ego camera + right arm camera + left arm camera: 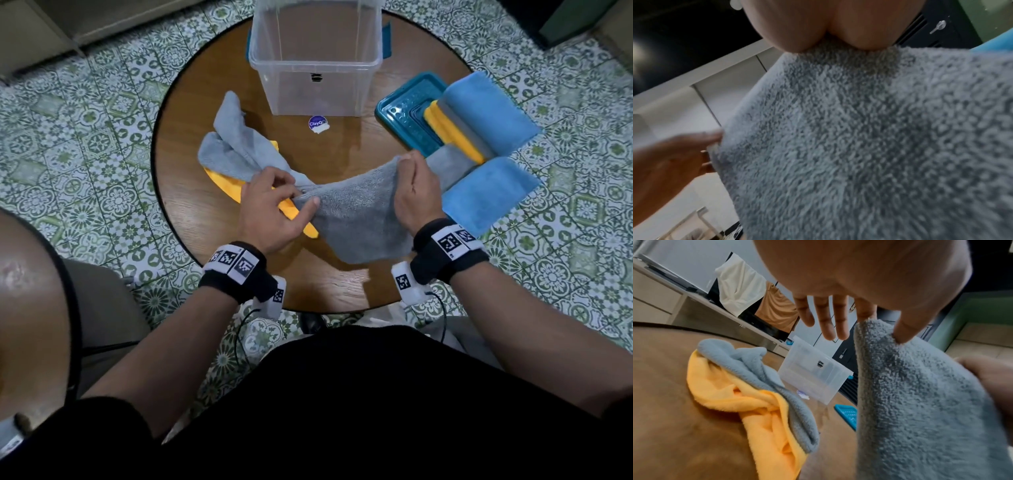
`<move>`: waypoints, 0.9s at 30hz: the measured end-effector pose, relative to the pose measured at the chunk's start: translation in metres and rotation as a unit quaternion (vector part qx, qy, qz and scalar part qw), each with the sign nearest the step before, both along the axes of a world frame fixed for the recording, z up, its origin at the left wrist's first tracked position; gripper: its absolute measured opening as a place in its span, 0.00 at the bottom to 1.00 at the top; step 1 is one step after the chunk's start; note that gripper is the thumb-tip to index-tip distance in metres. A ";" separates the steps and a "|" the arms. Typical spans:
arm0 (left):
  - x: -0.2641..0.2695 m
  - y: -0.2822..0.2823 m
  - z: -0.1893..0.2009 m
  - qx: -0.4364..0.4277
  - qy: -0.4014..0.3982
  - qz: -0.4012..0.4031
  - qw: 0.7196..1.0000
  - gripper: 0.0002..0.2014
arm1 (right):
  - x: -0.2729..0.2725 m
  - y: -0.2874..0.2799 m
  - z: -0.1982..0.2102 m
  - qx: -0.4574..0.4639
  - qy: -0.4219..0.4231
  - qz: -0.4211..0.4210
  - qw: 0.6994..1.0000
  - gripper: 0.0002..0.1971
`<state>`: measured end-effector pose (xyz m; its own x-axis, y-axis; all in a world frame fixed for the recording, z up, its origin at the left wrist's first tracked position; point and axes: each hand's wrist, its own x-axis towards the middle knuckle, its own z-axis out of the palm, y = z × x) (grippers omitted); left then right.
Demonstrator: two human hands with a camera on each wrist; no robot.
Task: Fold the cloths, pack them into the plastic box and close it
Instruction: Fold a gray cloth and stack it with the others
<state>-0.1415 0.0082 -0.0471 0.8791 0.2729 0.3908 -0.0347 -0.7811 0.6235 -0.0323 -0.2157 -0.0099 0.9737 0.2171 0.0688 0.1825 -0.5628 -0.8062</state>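
Grey terry, the held cloth hangs above the near half of the round wooden table, stretched between both hands with its lower edge drooping toward the table's near rim. The left hand pinches one top corner between thumb and forefinger; from the left wrist its other fingers show spread and nearly straight, clear of the fabric. The right hand grips the opposite top corner, its fingers curled over the edge so that the fabric runs up into the closed palm in the right wrist view. Just past the left hand a second grey cloth lies crumpled on the table, lying over a yellow cloth that shows beneath it and toward the person. Farther back, at the table's centre, the clear plastic box stands upright and uncovered, nothing visible inside. Its teal lid lies flat on the right side of the table, and on it rests a stack of folded cloths, blue on top with grey and yellow edges showing. Another folded blue cloth sits nearer, just beside the right hand. A round sticker lies on the wood in front of the box. The floor is green patterned tile.
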 end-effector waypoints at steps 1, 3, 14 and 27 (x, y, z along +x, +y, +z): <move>0.002 -0.003 0.004 -0.007 -0.020 0.006 1.000 0.17 | -0.001 0.000 0.000 -0.004 -0.001 -0.013 1.000 0.14; 0.004 -0.008 0.012 -0.037 -0.033 0.010 0.999 0.17 | -0.002 0.000 0.002 -0.002 0.024 -0.025 0.999 0.17; 0.007 0.018 0.026 -0.397 0.151 -0.057 0.903 0.37 | 0.016 -0.013 0.023 0.194 0.211 0.133 0.949 0.14; -0.054 0.007 -0.047 -0.237 0.317 -0.183 0.900 0.10 | -0.048 -0.033 -0.050 -0.130 0.214 0.352 0.902 0.19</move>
